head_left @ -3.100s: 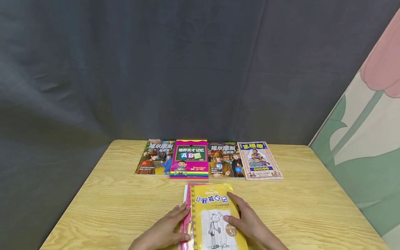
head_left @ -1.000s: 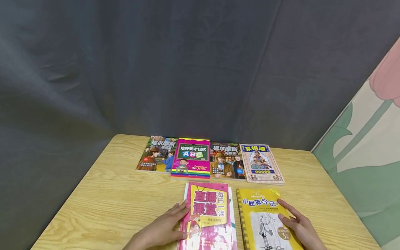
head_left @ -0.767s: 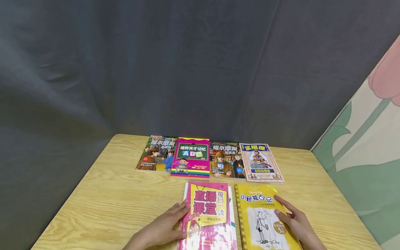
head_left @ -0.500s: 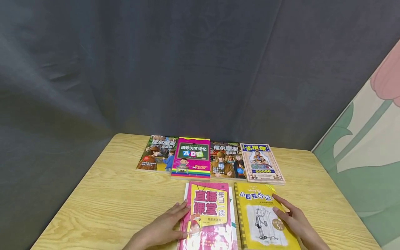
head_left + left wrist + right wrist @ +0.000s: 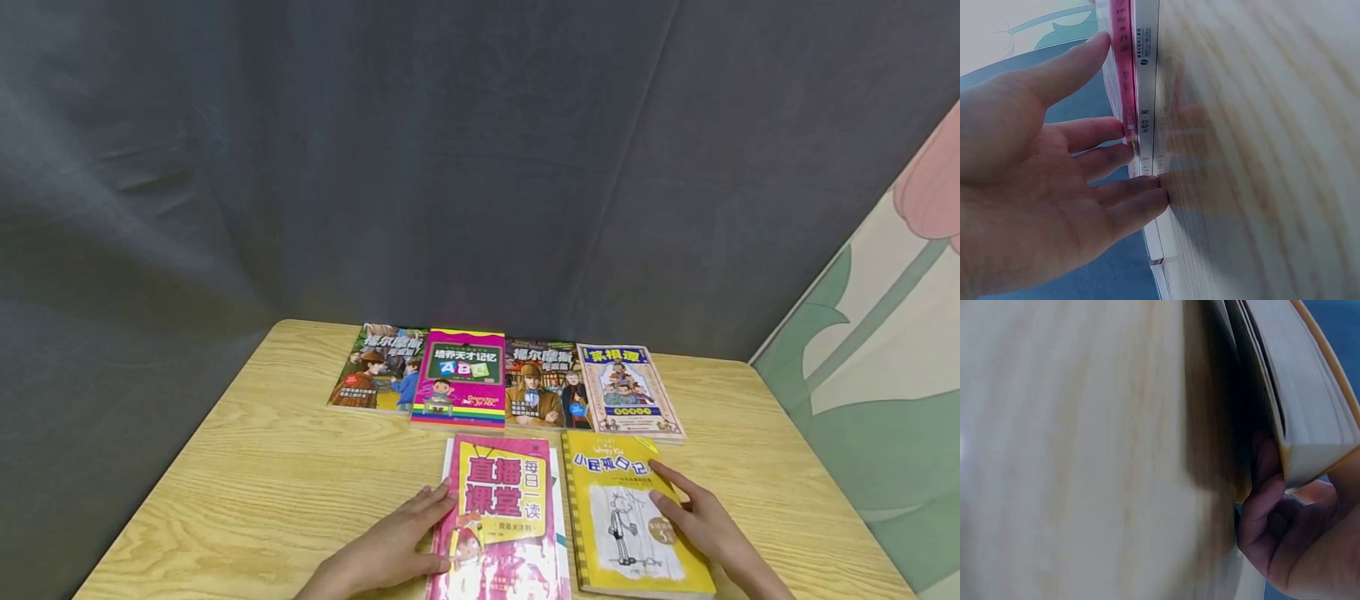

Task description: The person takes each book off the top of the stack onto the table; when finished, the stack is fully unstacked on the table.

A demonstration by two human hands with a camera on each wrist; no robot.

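Note:
My left hand (image 5: 397,546) lies along the left side of a small stack, a pink book (image 5: 504,542) on top of a white-edged book (image 5: 556,500). In the left wrist view, its relaxed fingers (image 5: 1100,134) touch the two spines. My right hand (image 5: 701,521) grips the right side of a yellow book (image 5: 622,575) with a cartoon figure on its cover. The right wrist view shows fingers (image 5: 1263,500) curled under the lower cover, with that edge raised off the table. A narrow gap parts the yellow book from the stack.
Along the back of the wooden table (image 5: 247,475) lies a row: a detective book (image 5: 378,371), a magenta ABC book (image 5: 459,379), another detective book (image 5: 543,387) and a cream book (image 5: 630,396). Behind them hangs a dark curtain (image 5: 450,167); a flower-patterned panel (image 5: 885,358) stands at the right.
The yellow book has come off the pink book to the right, then shifted away from me and slightly left over the last second. The left hand has stayed by the stack.

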